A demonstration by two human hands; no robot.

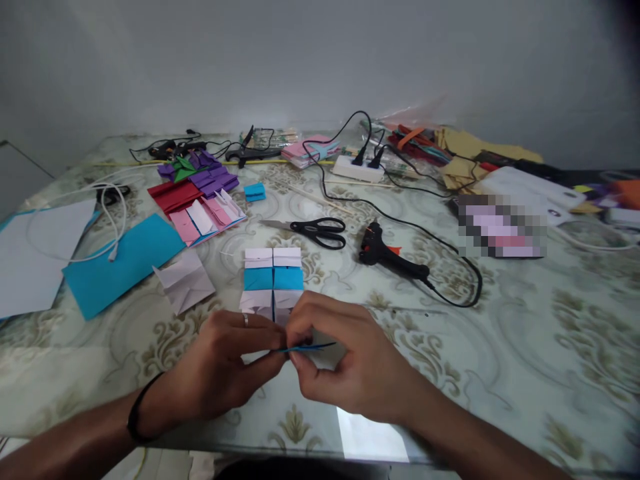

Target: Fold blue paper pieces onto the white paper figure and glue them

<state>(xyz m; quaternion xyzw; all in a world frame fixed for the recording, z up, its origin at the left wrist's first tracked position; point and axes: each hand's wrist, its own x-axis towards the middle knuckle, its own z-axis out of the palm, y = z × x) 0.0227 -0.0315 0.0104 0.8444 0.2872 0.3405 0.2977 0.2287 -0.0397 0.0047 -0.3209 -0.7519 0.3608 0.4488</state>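
A: Wall (225, 60)?
B: One, plain grey, standing behind the table (510, 307), dimmer toward the upper right.
A: Table?
B: One, top pale, patterned with tan floral scrolls (295, 427).
A: Light?
B: Soft overall; one bright patch (373, 435) at the tabletop's near edge.

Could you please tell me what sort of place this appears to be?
It looks like a paper-craft workspace, perhaps in a home: a glue gun, scissors and a blue sheet lie on the table.
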